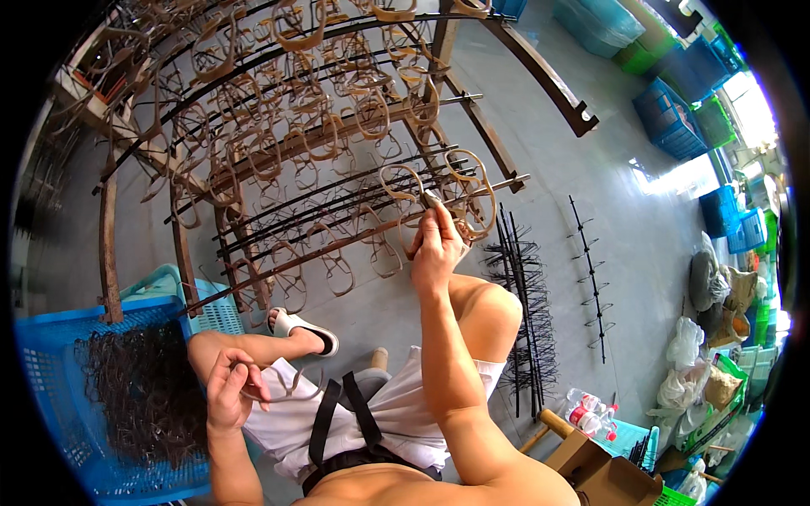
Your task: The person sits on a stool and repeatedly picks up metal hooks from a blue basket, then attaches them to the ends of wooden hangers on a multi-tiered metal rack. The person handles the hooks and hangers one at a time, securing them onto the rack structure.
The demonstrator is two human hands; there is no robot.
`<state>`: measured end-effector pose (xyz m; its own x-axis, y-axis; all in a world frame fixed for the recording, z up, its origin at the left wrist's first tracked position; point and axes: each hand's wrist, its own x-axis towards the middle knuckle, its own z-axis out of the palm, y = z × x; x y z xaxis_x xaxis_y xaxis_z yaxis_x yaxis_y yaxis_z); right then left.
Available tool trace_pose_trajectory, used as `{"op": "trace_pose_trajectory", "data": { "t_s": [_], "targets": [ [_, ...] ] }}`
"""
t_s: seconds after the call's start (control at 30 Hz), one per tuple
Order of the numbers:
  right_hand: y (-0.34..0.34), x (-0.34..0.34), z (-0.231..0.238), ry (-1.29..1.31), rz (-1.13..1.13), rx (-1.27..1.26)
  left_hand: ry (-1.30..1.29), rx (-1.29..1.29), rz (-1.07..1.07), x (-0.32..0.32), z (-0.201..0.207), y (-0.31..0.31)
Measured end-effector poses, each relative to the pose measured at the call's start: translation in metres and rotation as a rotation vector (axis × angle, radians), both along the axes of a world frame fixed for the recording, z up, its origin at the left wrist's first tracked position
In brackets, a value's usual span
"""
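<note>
My right hand [438, 246] is raised at the near right end of a metal rack, its fingers closed on a tan double-loop piece [491, 198] shaped like a pair of scissor handles. The loops spread to both sides above my fingertips, close to the rack's bars [371, 229]; I cannot tell whether the piece touches them. My left hand [229, 390] is low over my lap, fingers curled around a thin curved brown-grey piece [295, 390] that sticks out to the right. Part of it is hidden in the fingers.
Rows of similar brown loops [337, 271] hang from the rack. At left, a blue basket [42, 325] contains a heap of dark curved pieces [143, 396]. Black rods with wire hooks [523, 312] lie on the floor at right, near a cardboard box [603, 472] and plastic bottles [591, 413].
</note>
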<state>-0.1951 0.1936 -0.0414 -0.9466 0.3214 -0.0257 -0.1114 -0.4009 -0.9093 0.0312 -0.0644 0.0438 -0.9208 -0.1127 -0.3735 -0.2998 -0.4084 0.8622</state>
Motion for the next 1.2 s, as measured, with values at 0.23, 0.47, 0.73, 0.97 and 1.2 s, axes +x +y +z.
{"op": "trace_pose_trajectory", "data": {
  "t_s": [0.23,0.47,0.73,0.97,1.2],
  "targets": [
    [0.005,0.002,-0.001,0.035,0.036,0.33,0.145,0.057,0.118,-0.013,0.001,0.021],
    [0.011,-0.003,0.004,-0.033,0.057,0.251,0.261,0.157,0.073,-0.032,0.013,0.032],
    [0.023,0.006,0.016,-0.083,0.08,-0.024,0.27,0.232,0.232,-0.036,0.015,0.034],
    [-0.002,0.008,-0.003,0.056,-0.068,-0.064,0.291,0.196,0.215,-0.039,0.016,0.04],
    [0.003,0.004,-0.013,0.028,-0.063,-0.307,0.25,0.212,0.225,-0.027,0.001,0.028]
  ]
}}
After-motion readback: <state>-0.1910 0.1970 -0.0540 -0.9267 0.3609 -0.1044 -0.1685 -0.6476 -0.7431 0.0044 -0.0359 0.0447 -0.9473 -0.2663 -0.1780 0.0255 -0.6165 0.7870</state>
